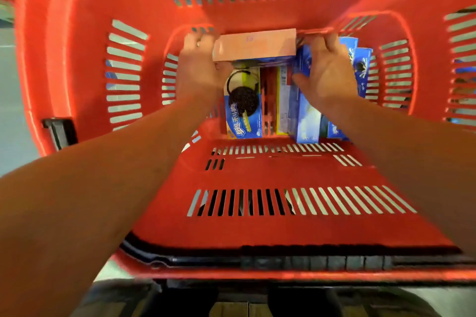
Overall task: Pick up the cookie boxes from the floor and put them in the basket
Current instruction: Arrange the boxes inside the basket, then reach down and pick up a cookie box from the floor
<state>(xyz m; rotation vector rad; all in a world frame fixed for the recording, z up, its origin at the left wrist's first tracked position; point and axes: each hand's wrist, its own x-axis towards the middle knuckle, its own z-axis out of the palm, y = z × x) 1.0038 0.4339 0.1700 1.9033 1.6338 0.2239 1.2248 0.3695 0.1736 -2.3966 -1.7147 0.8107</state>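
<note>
Cookie boxes are already gathered at the bottom of the red basket (77, 59), where several blue ones stand packed side by side. One blue box with a dark cookie printed on it (243, 108) is seen at the left of the row, a yellow-edged box (282, 103) is beside it, and more blue boxes (360, 69) are pressed against the right wall. A pink box (255, 45) is held across the far end of this row, above the others.

The pink box is gripped at its left end by the left hand (198, 69), whose fingers are curled over the far edge. The right hand (328, 72) is placed at the right end of the box, with the fingers bent over the top and the thumb spread toward the blue boxes. It cannot be told for sure if this hand grips the pink box or only steadies the boxes next to it.

The step in hand is judged to be the placing of the pink box into the basket. For the next move, the box should probably be lowered into the free space at the far end, and then both hands should be released and pulled out. No boxes on the floor are visible, so what remains cannot be told.
</note>
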